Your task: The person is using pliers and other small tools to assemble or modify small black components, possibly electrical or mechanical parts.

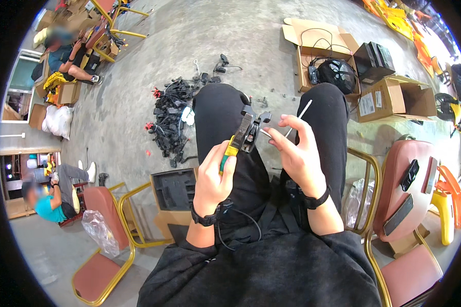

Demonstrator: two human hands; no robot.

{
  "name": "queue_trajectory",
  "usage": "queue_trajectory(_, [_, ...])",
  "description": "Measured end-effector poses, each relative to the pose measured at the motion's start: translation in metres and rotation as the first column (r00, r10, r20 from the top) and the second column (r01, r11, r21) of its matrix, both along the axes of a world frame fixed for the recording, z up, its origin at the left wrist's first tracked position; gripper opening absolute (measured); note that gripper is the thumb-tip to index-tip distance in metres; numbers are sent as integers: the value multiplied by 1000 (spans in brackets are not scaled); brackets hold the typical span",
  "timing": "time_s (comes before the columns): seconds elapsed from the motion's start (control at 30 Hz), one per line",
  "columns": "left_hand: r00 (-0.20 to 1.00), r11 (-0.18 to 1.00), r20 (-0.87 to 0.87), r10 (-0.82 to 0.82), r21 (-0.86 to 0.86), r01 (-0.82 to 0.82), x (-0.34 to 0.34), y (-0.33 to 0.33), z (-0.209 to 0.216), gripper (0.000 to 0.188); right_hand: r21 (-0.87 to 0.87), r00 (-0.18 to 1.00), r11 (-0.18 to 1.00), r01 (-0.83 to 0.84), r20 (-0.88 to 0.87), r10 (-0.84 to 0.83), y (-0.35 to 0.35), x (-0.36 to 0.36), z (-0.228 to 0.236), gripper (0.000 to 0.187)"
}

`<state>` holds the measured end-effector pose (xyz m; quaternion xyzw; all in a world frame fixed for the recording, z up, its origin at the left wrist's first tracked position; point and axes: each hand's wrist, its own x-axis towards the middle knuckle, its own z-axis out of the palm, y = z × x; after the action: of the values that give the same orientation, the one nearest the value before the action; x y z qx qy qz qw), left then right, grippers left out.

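Observation:
My left hand [213, 176] is closed around the yellow and green handle of a wire stripper [248, 132], whose black jaws point up and away from me above my lap. Close to its right side, my right hand [301, 156] pinches a thin white wire [305, 110]. One length of the wire sticks up past the fingers, and a short piece shows between the fingertips and the tool. Whether that end touches the jaws I cannot tell.
Black cables and small parts lie heaped on the floor [175, 115]. Beyond my right knee stand an open cardboard box [322, 48] and another carton [379, 102]. Chairs flank me, the right one [405, 189] holding black flat pieces. Two people [61, 194] sit at the left.

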<state>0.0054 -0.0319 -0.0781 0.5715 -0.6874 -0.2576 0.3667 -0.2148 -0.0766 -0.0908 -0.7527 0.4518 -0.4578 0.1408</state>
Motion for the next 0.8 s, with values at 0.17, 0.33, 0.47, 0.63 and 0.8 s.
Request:
queue_trajectory(0.17, [1000,999,9,-7,48,6,-1,2,3,33,0,999,1000,0,-51,0,1,-1,2,38])
queue_trajectory(0.33, [1000,1000,14,11,-22,-11,-5,1,2,34,544,795,677,-495,598,102,2,-3,2,18])
queue_trajectory(0.47, [1000,1000,6,13,-24,-12,-6,2,1,33,404,348,230,-885,904,-248,-2,-17,1,40])
queue_trajectory(0.63, [1000,1000,-10,24,1,-24,-4,1,2,33,541,621,564,-624,781,-62,0,-13,-3,28])
queue_trajectory(0.8, [1000,1000,-19,20,15,-20,-3,1,3,32,395,858,855,-335,503,104,1,-4,-3,16])
